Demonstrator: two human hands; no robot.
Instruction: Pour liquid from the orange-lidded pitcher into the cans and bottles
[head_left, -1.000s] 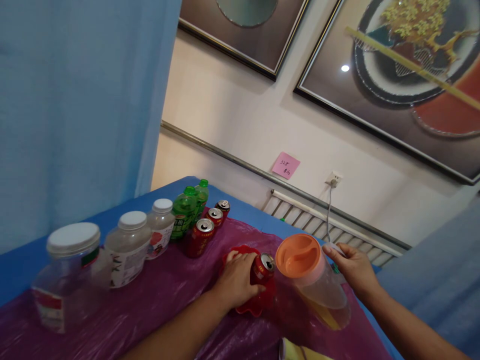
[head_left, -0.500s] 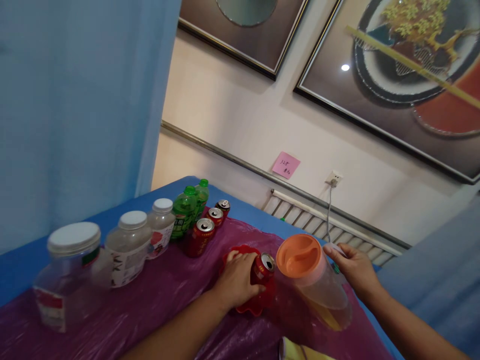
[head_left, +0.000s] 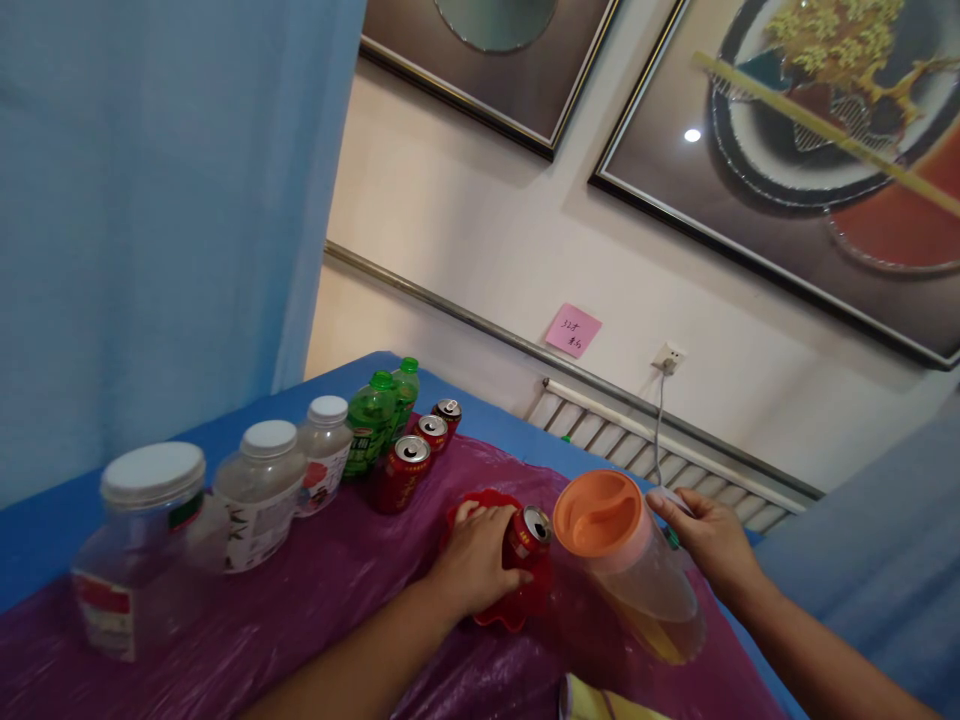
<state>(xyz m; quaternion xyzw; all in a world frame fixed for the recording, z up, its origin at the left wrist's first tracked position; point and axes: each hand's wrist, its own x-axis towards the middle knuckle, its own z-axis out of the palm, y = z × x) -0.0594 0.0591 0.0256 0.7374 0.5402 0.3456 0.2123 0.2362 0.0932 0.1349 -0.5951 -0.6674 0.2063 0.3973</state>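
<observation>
My left hand [head_left: 476, 562] is closed around an opened red drink can [head_left: 527, 540], its top facing up and slightly tilted. Under the can and this hand lies a red dish with a scalloped rim [head_left: 504, 615]. To the right, my right hand [head_left: 711, 540] grips the handle of a clear plastic pitcher [head_left: 649, 590] with an orange lid [head_left: 600, 512]. The pitcher leans toward the can, its lid close beside the can's top. Yellowish liquid shows low in the pitcher. Whether any liquid is flowing I cannot tell.
Three more cans [head_left: 409, 470] stand behind on the purple plastic sheet [head_left: 330, 600]. Two green bottles [head_left: 371, 420] and white-lidded clear jars [head_left: 262, 500] line the left. A yellow item [head_left: 607, 702] lies at the front edge. A radiator [head_left: 600, 420] stands beyond the table.
Almost nothing differs. Both hands, the can and the pitcher keep their places; the view has shifted very slightly.
</observation>
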